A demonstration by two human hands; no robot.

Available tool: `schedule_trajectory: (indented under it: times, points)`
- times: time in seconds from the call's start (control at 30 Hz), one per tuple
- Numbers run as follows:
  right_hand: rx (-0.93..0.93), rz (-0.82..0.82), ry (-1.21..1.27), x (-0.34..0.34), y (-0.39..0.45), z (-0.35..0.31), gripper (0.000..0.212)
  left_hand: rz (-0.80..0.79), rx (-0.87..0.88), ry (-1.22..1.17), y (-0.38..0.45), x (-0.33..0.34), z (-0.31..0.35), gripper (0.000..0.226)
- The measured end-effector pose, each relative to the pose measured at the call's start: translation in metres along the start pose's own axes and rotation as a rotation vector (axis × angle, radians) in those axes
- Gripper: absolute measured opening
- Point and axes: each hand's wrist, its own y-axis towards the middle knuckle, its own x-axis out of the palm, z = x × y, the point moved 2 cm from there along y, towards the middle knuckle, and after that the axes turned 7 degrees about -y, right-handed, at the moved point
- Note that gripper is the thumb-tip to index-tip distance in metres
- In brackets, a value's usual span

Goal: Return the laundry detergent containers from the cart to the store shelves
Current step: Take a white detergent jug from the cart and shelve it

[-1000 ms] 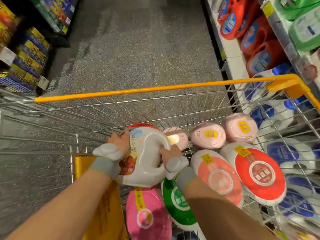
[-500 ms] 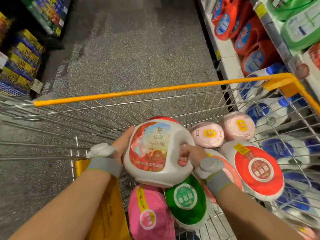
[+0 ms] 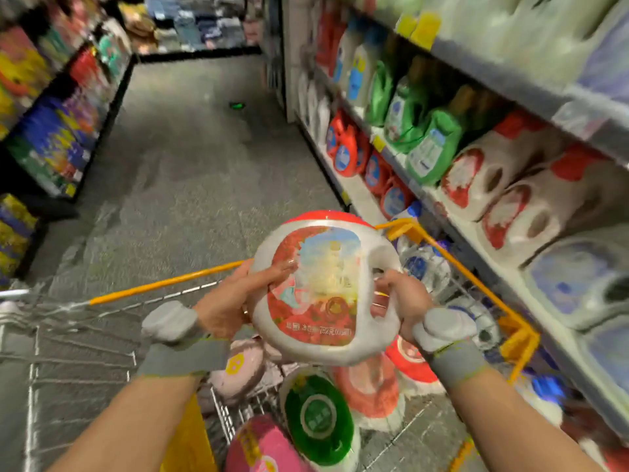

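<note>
**Jug lifted clear of the cart, shelf placement pending**

Held above the cart [image 3: 469,267], near its far right corner: one white detergent jug [image 3: 323,294] with a red cap and a red floral label, face turned up toward the camera. Gripped by both hands. Right hand [image 3: 405,301] curled through the moulded handle on the jug's right side; left hand [image 3: 231,301] pressed against the opposite flank, fingers spread straight across the label edge, supporting rather than clasping. Grey wristbands on both wrists.

Below, still in the basket: a green-capped container [image 3: 318,417], a pink one [image 3: 262,447], several pale pink lids [image 3: 241,366] and red-topped tubs [image 3: 413,364], all lying in the near right part of the cart. Plenty left to return, so early in the task by the look of it.

Step in hand, judged from the pose: carry from cart to shelf. On the right, store shelves [image 3: 503,229] stocked with matching white jugs with red labels [image 3: 490,178], just past the green bottles [image 3: 432,151]. Likely destination there, though no open slot clearly visible through the blur.

Next move, probably: swing right over the yellow cart rim, turn the jug upright with cap on top, then slide it in beside its twins. Weight mostly on the handle grip; left palm needed for steadying during the turn. Risk of knocking neighbouring jugs if pushed in crooked.
</note>
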Motion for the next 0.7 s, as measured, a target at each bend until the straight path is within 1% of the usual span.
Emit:
schedule_trajectory:
  times: [0.07, 0.17, 0.2, 0.27, 0.33, 0.37, 0.4, 0.43, 0.5, 0.53, 0.57, 0.67, 0.7]
  points:
    - [-0.065, -0.005, 0.040, -0.011, -0.015, -0.021, 0.010, -0.067, 0.087, 0.026, -0.013, 0.025, 0.027, 0.057]
    - [-0.168, 0.026, 0.110, -0.051, -0.066, -0.064, 0.014, -0.161, 0.204, 0.085, -0.045, 0.082, 0.066, 0.066]
    - [-0.197, 0.036, 0.127, -0.064, -0.081, -0.072, 0.012, -0.199, 0.240, 0.082, -0.057, 0.097, 0.075, 0.069]
    - [-0.291, 0.148, 0.156, -0.111, -0.130, -0.092, 0.011, -0.304, 0.290, 0.128, -0.091, 0.151, 0.088, 0.068]
    - [-0.337, 0.157, 0.174, -0.130, -0.150, -0.099, 0.019, -0.297, 0.344, 0.108, -0.102, 0.174, 0.097, 0.076]
    - [-0.354, 0.175, 0.166, -0.144, -0.170, -0.102, 0.020, -0.302, 0.348, 0.092, -0.113, 0.191, 0.098, 0.079]
    - [-0.378, 0.220, 0.164, -0.169, -0.202, -0.105, 0.020, -0.343, 0.359, 0.095, -0.131, 0.220, 0.096, 0.077]
    - [-0.422, 0.249, 0.167, -0.184, -0.220, -0.106, 0.020, -0.378, 0.369, 0.063, -0.143, 0.239, 0.095, 0.073]
    - [-0.495, 0.363, 0.139, -0.219, -0.264, -0.110, 0.015, -0.460, 0.388, 0.049, -0.168, 0.280, 0.091, 0.064]
    - [-0.521, 0.403, 0.115, -0.235, -0.284, -0.112, 0.012, -0.490, 0.395, 0.043, -0.179, 0.298, 0.089, 0.063]
    - [-0.545, 0.410, 0.106, -0.247, -0.299, -0.115, 0.012, -0.507, 0.419, 0.017, -0.187, 0.313, 0.088, 0.065]
    - [-0.581, 0.536, 0.089, -0.294, -0.360, -0.115, 0.018, -0.575, 0.424, -0.003, -0.213, 0.367, 0.074, 0.073]
    - [-0.561, 0.541, 0.055, -0.288, -0.357, -0.114, 0.019, -0.579, 0.426, -0.012, -0.213, 0.362, 0.072, 0.072]
